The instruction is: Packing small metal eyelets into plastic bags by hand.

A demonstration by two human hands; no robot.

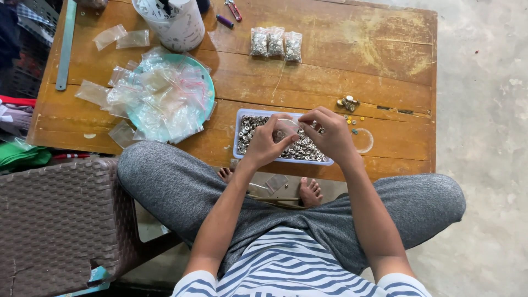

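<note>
Knees: grey trousers (181,187), cross-legged at wooden table (330,66).
Left hand (264,144): pinching small clear bag (287,125).
Right hand (331,135): pinching the bag's other side; hands close together.
Bag position: directly above tray of metal buttons (250,127), long axis crosswise between both hands.

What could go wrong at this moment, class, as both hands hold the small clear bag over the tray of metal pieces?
1. The clear bag, pinched between the left hand and right hand, might slip and spill.
2. The tray sits near the table edge; a knee bump could tip it.
</note>
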